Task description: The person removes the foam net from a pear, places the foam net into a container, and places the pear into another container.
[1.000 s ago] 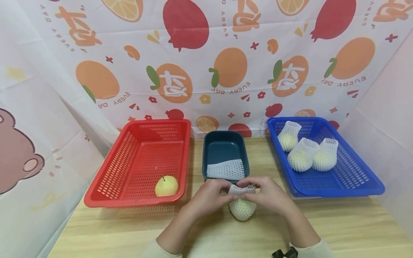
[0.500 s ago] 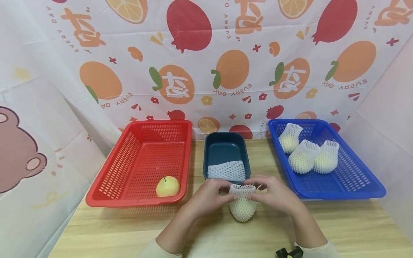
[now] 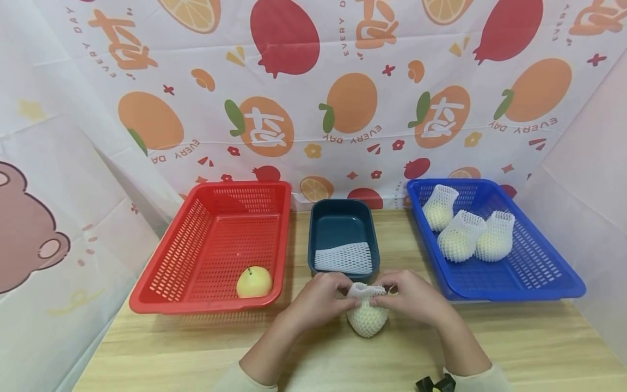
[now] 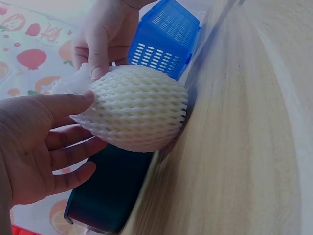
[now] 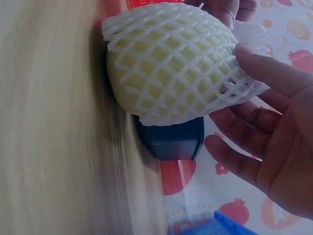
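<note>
A pale yellow pear (image 5: 123, 90) in a white foam net sleeve (image 3: 367, 322) stands on the table between both hands. My left hand (image 3: 320, 298) pinches the left side of the net's open top. On the opposite side, my right hand (image 3: 411, 298) pinches the net between thumb and fingers. In the left wrist view, the net (image 4: 142, 107) covers the pear's rounded side. The right wrist view shows bare pear skin below the net's edge. A flat white foam net (image 3: 344, 258) lies in the dark teal tray (image 3: 338, 228) just behind the hands.
At the left, a red basket (image 3: 206, 308) holds one bare yellow pear (image 3: 254, 282). A blue basket (image 3: 519, 291) on the right holds three netted pears (image 3: 460, 237). Behind them hangs a fruit-print cloth (image 3: 303, 109). A small black object (image 3: 435, 384) is near the right sleeve.
Both hands stay at the net's top and shift slightly. The right fingers moved a little right, then back inward, and the net's opening looks narrower. The baskets and tray have not moved.
</note>
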Demonstrator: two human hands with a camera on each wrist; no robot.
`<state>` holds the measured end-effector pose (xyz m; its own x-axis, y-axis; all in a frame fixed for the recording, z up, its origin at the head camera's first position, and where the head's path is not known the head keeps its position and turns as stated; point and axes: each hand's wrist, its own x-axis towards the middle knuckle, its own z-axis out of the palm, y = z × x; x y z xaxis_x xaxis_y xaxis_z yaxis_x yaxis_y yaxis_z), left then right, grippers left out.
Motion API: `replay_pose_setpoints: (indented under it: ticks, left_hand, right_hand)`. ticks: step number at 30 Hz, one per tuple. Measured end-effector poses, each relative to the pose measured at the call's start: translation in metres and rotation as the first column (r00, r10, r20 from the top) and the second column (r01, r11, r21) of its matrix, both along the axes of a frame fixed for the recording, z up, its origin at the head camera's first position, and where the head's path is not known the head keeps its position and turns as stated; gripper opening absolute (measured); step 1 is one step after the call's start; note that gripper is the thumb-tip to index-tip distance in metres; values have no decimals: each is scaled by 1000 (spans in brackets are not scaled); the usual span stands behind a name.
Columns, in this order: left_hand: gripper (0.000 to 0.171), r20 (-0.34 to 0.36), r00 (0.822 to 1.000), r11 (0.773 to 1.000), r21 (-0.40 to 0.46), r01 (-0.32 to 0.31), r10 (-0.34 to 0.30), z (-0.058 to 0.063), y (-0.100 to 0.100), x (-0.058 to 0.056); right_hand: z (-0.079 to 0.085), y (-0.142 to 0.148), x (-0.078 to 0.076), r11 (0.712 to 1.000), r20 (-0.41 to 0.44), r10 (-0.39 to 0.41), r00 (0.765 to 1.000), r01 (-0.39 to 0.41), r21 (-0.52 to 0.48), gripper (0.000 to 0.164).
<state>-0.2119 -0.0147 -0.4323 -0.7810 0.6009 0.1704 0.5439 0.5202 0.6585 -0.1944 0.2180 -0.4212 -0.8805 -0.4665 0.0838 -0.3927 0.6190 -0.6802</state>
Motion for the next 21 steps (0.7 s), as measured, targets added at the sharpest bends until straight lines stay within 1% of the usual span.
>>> replay_pose_setpoints:
  ticks: [3,7,14,21]
  left_hand:
    - [9,-14,1000,1000,10,0,0,1,0,1]
    - [8,-10,1000,999,35,4,-3,2,0,2]
    - [6,-5,1000,997,82,13,-13,2,2,2]
    - [6,-13,1000,995,99,8,-7,3,3,4]
  right_hand:
    - [1,-1,0,1000,-9,5,1000,-5,-1,5]
    - [1,-2,0,1000,-28,7,1000,-7,-8,5]
    - [1,-5,1,998,-67,9,998,-13,-63,5]
    - [-1,-7,1,998,-94,-1,996,-4,-57,8]
